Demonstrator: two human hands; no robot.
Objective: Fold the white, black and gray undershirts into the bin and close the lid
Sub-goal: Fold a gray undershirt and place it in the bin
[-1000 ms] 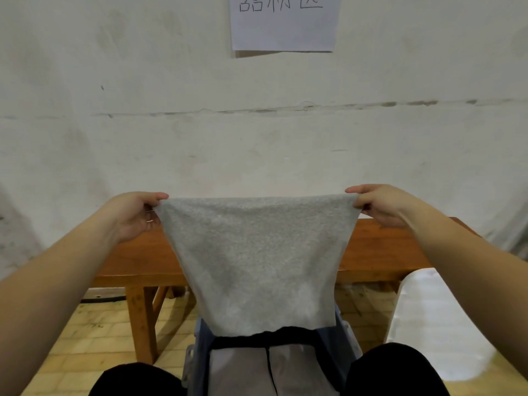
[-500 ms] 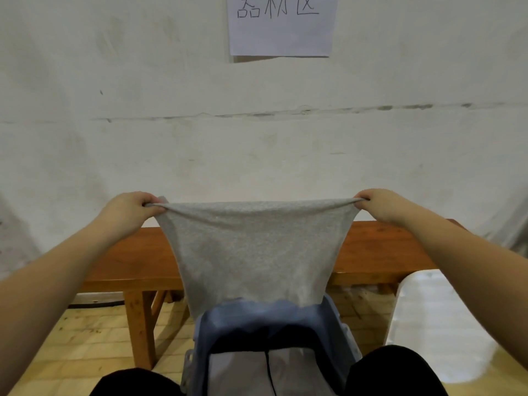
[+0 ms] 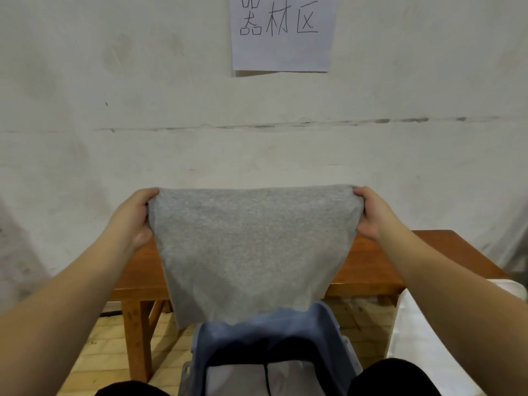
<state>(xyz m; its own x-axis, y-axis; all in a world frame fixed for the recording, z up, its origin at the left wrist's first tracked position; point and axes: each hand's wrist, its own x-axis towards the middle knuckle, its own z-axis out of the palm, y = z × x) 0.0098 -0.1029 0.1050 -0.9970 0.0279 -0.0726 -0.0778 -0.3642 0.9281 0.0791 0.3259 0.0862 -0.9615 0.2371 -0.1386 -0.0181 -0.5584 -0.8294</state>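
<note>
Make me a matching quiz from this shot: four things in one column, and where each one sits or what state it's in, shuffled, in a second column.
Things:
1. gray undershirt
2. blue bin
3. paper sign
4. wooden bench

Places or states:
A. stuck on the wall, top of the picture
B. standing against the wall, behind the hanging cloth
C. stretched in the air between the left hand and the right hand
D. open, low in the picture between the person's knees

Pairs: 1-C, 2-D, 3-A, 4-B
</note>
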